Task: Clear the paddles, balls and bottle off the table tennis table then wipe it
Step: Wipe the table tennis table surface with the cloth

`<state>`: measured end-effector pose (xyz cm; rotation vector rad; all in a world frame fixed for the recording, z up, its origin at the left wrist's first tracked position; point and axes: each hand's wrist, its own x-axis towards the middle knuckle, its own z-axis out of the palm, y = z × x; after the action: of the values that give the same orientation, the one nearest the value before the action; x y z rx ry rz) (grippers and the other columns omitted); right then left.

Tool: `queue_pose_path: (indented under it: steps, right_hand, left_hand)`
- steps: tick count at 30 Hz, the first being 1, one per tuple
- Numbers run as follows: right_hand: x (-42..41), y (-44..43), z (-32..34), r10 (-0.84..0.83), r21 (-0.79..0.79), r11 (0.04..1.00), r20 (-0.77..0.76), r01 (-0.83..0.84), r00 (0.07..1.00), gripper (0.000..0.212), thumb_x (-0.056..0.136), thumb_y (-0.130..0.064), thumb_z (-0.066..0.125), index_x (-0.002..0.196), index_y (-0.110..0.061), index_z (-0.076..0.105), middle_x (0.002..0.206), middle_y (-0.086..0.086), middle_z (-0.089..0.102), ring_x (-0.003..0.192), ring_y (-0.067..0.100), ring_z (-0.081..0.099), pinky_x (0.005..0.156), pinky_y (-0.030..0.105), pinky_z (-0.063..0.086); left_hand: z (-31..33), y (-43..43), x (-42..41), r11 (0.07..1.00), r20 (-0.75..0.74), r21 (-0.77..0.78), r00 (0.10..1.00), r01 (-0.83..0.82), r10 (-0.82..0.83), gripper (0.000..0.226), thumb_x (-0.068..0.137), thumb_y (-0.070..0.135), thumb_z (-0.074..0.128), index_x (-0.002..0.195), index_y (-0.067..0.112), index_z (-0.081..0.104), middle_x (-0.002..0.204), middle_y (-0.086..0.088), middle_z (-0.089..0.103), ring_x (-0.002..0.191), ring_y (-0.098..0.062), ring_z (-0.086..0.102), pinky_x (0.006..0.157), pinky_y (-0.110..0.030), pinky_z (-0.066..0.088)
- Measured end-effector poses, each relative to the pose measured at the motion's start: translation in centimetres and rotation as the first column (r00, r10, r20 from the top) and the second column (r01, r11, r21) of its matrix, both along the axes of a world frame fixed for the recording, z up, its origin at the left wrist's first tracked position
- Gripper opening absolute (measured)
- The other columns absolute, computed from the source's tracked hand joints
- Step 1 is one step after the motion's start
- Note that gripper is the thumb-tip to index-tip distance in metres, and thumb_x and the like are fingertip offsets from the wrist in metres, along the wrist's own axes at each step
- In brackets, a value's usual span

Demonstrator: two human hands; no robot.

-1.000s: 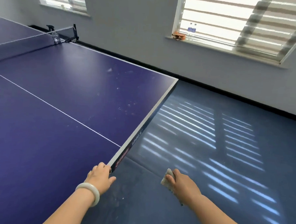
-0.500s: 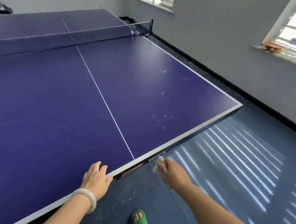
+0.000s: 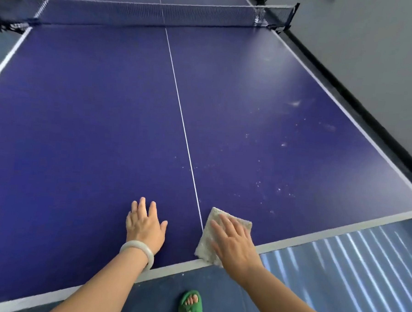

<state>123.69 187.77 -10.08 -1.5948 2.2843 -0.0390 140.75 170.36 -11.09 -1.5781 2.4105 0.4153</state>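
The blue table tennis table (image 3: 82,125) fills most of the view, and its white centre line (image 3: 179,102) runs from the near edge up to the net (image 3: 136,13) stretched across the far end. Far left of that line, a strip of blue floor (image 3: 1,42) shows past the table's white side border. Just left of the line, the left hand (image 3: 145,226), with a pale bracelet (image 3: 138,250) on its wrist, lies flat on the surface near the near edge, fingers straight and holding nothing. Just right of the line, a grey cloth (image 3: 206,246) lies on the table, its lower corner at the white near border. The right hand (image 3: 233,245) presses it down with extended fingers. Further right of the line, white specks (image 3: 270,183) dot the surface. Beyond the right border run a black skirting (image 3: 346,96) and a grey wall (image 3: 373,45). Below the near edge, 1 green sandal (image 3: 190,306) stands on the floor, with sunlit stripes (image 3: 337,270) to its right.
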Motion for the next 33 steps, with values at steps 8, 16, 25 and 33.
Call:
queue_pose_path:
  steps: [8, 16, 25, 33]
  right_hand:
    - [0.2, -1.0, -2.1, 0.254, -0.101, 0.959, -0.111, -0.266, 0.961, 0.054, 0.098, -0.03, 0.035, 0.15, -0.017, 0.038, 0.158, -0.001, 0.031, 0.145, 0.021, 0.032, 0.113, 0.04, 0.02]
    - [-0.7, -11.8, -3.5, 0.4, -0.012, 0.915, -0.103, -0.403, 0.911, 0.064, 0.103, -0.046, 0.028, 0.157, -0.015, 0.013, 0.165, 0.002, 0.007, 0.152, 0.023, 0.008, 0.117, 0.049, 0.009]
    - [-6.1, -30.5, -4.2, 0.272, 0.064, 0.962, -0.158, -0.265, 0.949, 0.067, 0.1, -0.056, 0.018, 0.157, -0.028, -0.006, 0.164, 0.002, -0.016, 0.15, 0.034, -0.012, 0.12, 0.053, -0.006]
    - [-1.3, -19.7, -4.2, 0.178, -0.049, 0.982, -0.066, -0.181, 0.982, 0.066, 0.103, -0.05, 0.021, 0.158, -0.02, 0.001, 0.165, 0.005, -0.008, 0.151, 0.032, -0.009, 0.121, 0.05, -0.002]
  left_hand:
    - [-2.2, -3.0, 1.0, 0.984, -0.06, -0.091, 0.988, -0.15, 0.145, 0.065, 0.101, 0.046, 0.03, 0.156, 0.016, 0.015, 0.162, -0.016, 0.008, 0.15, -0.035, 0.004, 0.122, -0.047, 0.011]
    - [-3.0, -2.5, 0.8, 0.968, -0.086, -0.182, 0.984, -0.172, 0.159, 0.065, 0.097, 0.043, 0.017, 0.151, 0.011, 0.033, 0.156, -0.02, 0.029, 0.147, -0.037, 0.021, 0.117, -0.052, 0.023]
    - [-3.6, -2.6, 1.1, 0.964, -0.042, -0.192, 0.983, -0.181, 0.176, 0.062, 0.1, 0.045, 0.017, 0.154, 0.017, 0.024, 0.16, -0.014, 0.022, 0.149, -0.033, 0.015, 0.12, -0.05, 0.021]
    - [-3.7, -2.7, 1.2, 0.962, -0.082, -0.206, 0.983, -0.18, 0.166, 0.062, 0.099, 0.043, 0.017, 0.152, 0.014, 0.028, 0.157, -0.017, 0.026, 0.148, -0.035, 0.018, 0.119, -0.05, 0.017]
